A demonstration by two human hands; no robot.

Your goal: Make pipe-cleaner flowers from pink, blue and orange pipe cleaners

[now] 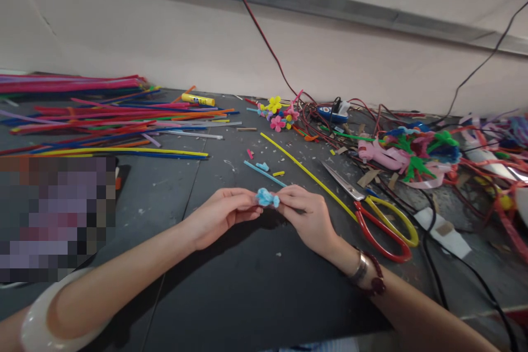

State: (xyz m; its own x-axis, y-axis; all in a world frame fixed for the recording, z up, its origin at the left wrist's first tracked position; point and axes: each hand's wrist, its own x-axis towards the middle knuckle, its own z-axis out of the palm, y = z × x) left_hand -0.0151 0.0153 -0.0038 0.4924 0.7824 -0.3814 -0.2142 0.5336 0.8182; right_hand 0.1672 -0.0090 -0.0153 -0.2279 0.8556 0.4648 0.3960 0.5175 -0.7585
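Light-blue pipe-cleaner piece (267, 198), bunched into small loops, held above the dark surface (231, 286) to the left of the scissors (355, 193) and roughly level with their pivot. Both hands share the grip: the fingers of the left hand (223, 209) pinch its left end, and those of the right hand (307, 214), the hand nearer the scissors, pinch its right end.

By judgement, the chief hazard is a slip. Only the middle of the small piece shows between the fingertips, so a slackened pinch on either side could let the loops spring open or drop the piece left of the scissors. An uneven pull between the hands could stretch the loops out of shape; too hard a squeeze could flatten the fuzz. A second hazard lies at the right wrist, where the bracelet (361, 266) is near the scissors: a sideways swing of that arm could knock them, or shift the yellow stem (307, 176) that runs up to them.

Orientation: the long axis of the piece runs crosswise, its right end dipping slightly and facing the scissors, its left end facing away from them. Which end is the front cannot be told. A thin blue stem (264, 174), also left of the scissors, leads toward the right hand; whether it joins the piece is hidden.
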